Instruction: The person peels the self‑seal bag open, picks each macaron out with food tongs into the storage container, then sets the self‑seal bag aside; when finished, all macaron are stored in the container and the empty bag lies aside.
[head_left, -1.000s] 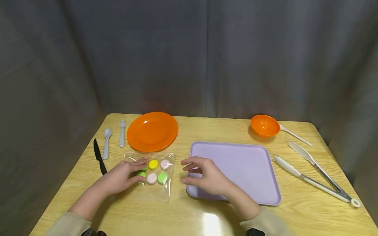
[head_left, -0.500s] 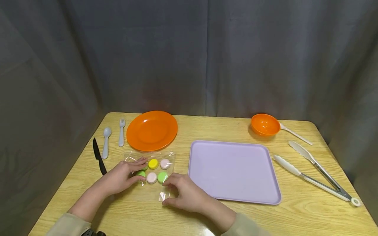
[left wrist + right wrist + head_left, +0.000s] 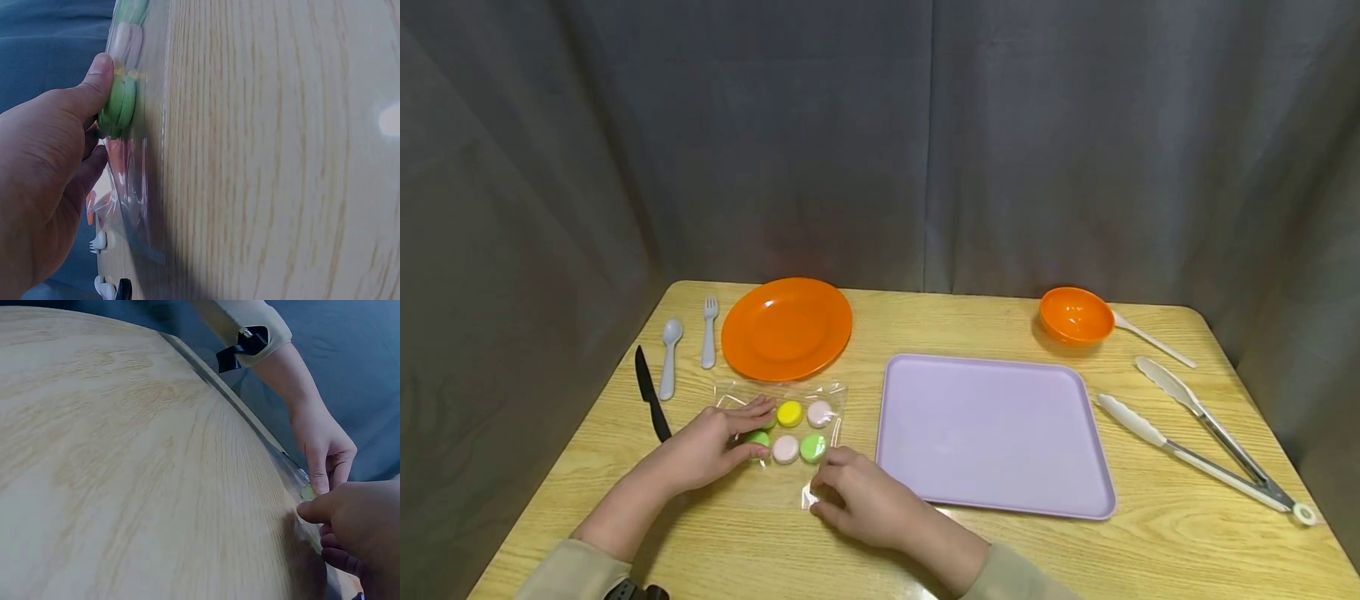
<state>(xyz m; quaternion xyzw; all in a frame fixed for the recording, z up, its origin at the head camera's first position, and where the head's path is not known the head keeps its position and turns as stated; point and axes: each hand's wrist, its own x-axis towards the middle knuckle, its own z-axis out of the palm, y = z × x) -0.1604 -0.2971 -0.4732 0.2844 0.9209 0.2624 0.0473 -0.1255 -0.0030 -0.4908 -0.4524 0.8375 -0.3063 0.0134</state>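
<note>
A clear plastic bag (image 3: 737, 487) lies on the table at left of centre in the head view, with macarons in green, yellow and pale pink inside. Fairly straight fingers of my left hand (image 3: 715, 446) rest on the bag's left side. In the left wrist view, that thumb touches a green macaron (image 3: 120, 103) through the plastic. My right hand (image 3: 868, 500) pinches the bag's lower right edge between thumb and curled fingers. The right wrist view shows my right hand (image 3: 356, 519) close to the left hand (image 3: 322, 440), partly hiding the bag.
Behind the bag is an orange plate (image 3: 786, 329). A black knife (image 3: 651, 392), spoon (image 3: 670, 358) and fork (image 3: 710, 333) lie left. A lilac tray (image 3: 992, 433) sits right of the hands, with tongs (image 3: 1213, 442), an orange bowl (image 3: 1075, 317) and a white-handled utensil (image 3: 1153, 340) beyond.
My right hand has come left and down from over the tray to the bag's lower right edge, and its fingers have closed there. The left hand has stayed on the bag.
</note>
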